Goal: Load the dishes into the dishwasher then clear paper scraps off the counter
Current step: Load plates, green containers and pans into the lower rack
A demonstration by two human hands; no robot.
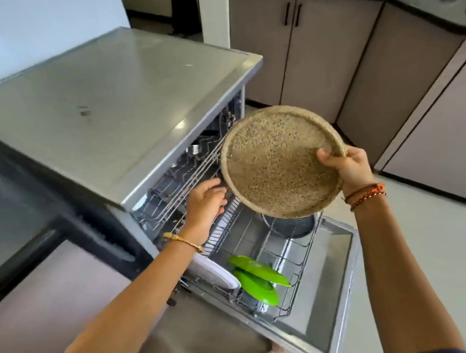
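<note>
- Right hand [349, 167] – thumb curled over the rim of speckled tan plate [280, 164], fingers hidden behind it; plate held tilted above the lower rack [281, 261].
- Left hand [204, 202] – fingers loosely bent at the upper rack [185, 182] front edge, just left of the plate; can't tell if it grips the wire.
- Lower rack, below both hands – white plate [216, 272], 2 green plates [256, 274], steel pot [291, 226].
- Dishwasher [116, 108] door down.

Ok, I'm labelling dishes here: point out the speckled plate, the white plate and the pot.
speckled plate [278, 167]: head view, middle of its speckled face.
white plate [213, 271]: head view, its upper face, in the lower rack.
pot [291, 226]: head view, its side wall below the speckled plate.
</note>
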